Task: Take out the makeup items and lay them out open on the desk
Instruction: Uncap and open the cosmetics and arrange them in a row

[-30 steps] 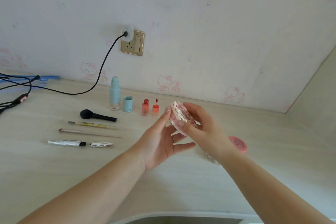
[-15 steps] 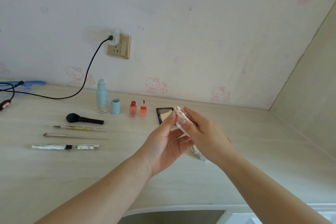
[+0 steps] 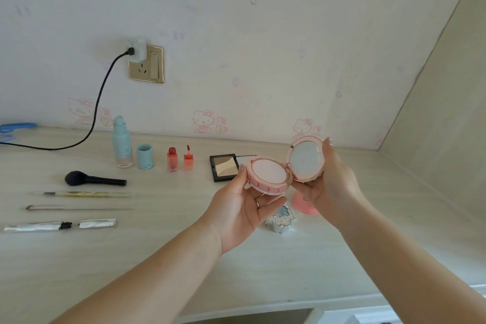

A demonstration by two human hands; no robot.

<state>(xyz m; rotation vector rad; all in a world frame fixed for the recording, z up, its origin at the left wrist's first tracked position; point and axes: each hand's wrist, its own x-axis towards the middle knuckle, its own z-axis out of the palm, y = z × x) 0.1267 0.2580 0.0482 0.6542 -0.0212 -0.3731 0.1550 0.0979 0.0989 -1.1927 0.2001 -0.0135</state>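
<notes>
Open compact: base in left hand, lid apparently in right hand.

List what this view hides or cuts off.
- Silver case: upper part behind the left hand.
- Pink disc: mostly behind the right hand.
- Palette: near corner behind the compact.
- Blue item: cut by the left edge.
</notes>
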